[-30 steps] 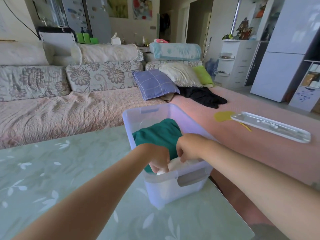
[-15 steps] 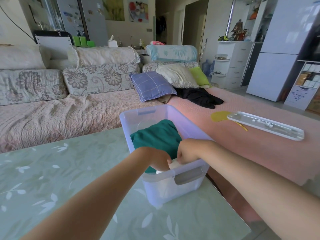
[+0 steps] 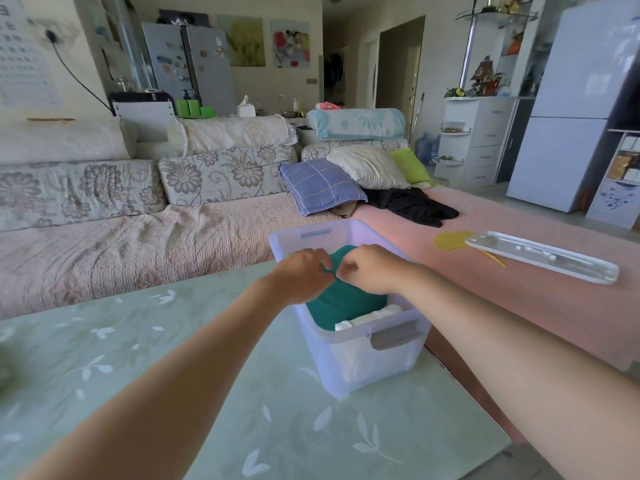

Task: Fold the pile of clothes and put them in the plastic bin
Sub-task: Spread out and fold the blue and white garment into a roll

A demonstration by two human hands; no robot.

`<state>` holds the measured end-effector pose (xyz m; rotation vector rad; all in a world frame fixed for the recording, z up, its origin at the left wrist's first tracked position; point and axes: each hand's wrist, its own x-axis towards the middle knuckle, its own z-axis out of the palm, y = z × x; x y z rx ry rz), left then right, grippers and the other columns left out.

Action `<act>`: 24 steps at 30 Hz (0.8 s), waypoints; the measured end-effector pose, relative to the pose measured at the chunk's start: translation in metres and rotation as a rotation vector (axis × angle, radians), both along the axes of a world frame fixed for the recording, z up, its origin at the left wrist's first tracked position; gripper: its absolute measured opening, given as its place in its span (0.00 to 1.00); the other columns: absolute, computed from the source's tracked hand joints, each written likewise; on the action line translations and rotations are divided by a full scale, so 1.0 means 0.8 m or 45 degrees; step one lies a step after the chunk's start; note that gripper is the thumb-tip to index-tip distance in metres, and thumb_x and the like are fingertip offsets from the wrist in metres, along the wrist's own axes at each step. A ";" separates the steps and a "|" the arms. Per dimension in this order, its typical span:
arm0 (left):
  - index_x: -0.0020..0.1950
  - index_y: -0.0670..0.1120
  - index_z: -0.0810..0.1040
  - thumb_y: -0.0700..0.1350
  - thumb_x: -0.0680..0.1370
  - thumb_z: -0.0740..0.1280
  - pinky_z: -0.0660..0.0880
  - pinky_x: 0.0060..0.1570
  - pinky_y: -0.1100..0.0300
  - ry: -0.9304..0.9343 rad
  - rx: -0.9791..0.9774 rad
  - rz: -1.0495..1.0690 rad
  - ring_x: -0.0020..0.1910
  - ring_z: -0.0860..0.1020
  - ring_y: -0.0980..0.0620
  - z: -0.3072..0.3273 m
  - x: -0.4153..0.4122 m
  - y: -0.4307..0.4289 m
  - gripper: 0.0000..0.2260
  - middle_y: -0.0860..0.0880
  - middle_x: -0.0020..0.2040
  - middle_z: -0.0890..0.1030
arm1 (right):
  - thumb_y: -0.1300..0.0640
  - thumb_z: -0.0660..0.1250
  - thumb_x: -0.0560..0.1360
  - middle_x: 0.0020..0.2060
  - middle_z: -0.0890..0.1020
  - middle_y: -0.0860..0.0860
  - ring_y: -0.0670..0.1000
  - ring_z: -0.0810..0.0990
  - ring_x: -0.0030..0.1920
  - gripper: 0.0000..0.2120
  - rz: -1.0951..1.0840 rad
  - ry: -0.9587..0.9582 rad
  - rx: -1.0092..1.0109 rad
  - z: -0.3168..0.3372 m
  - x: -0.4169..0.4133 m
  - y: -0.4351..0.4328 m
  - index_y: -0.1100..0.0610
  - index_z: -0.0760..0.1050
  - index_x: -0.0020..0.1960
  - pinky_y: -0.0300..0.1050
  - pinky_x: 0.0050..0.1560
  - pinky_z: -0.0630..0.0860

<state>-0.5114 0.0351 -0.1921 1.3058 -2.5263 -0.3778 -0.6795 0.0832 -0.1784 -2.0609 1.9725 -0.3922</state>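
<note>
Both hands are over the plastic bin, knuckles nearly touching. The left hand has its fingers curled in, pinching a raised fold of the teal garment. The right hand mirrors it, fingers tucked and gripping the same soft ridge of cloth just beside the left.

The bin is translucent, milky plastic, rectangular with rounded corners and a grey latch on its near end wall. Its long axis runs away from the viewer, leaning a little left. It stands on the desk, close to the right edge. The desk is a glossy pale-green surface printed with white leaves.

Inside, the teal garment is a matte, thick-looking knit, folded into a block lying along the bin's length. Its far end is pulled up towards the hands. At the near end, a white folded garment shows rolled, ribbed edges, pressed between the teal and the latch wall.

Beyond the desk, on the pink quilted cover, lies the bin's clear flat lid. Further back sits a crumpled black garment, near a blue checked pillow.
</note>
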 end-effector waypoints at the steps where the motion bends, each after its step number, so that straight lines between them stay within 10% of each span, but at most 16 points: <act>1: 0.60 0.51 0.76 0.51 0.79 0.64 0.70 0.51 0.58 0.029 -0.034 0.017 0.52 0.75 0.50 0.004 0.015 0.004 0.11 0.50 0.57 0.77 | 0.53 0.62 0.78 0.35 0.76 0.49 0.52 0.73 0.39 0.13 0.023 -0.004 -0.044 0.008 0.016 0.005 0.55 0.75 0.37 0.47 0.39 0.68; 8: 0.57 0.53 0.75 0.53 0.77 0.65 0.74 0.56 0.51 0.050 -0.148 0.198 0.54 0.76 0.48 0.022 0.168 0.045 0.10 0.51 0.53 0.77 | 0.54 0.61 0.80 0.34 0.75 0.47 0.52 0.73 0.40 0.15 0.256 -0.026 -0.169 0.041 0.169 0.027 0.49 0.73 0.34 0.42 0.34 0.65; 24: 0.67 0.49 0.76 0.47 0.79 0.65 0.70 0.61 0.53 0.067 -0.130 0.972 0.64 0.74 0.43 -0.100 0.667 0.198 0.16 0.45 0.66 0.77 | 0.52 0.66 0.78 0.59 0.81 0.52 0.54 0.78 0.60 0.15 0.808 -0.052 0.087 -0.102 0.649 0.080 0.53 0.78 0.64 0.43 0.59 0.74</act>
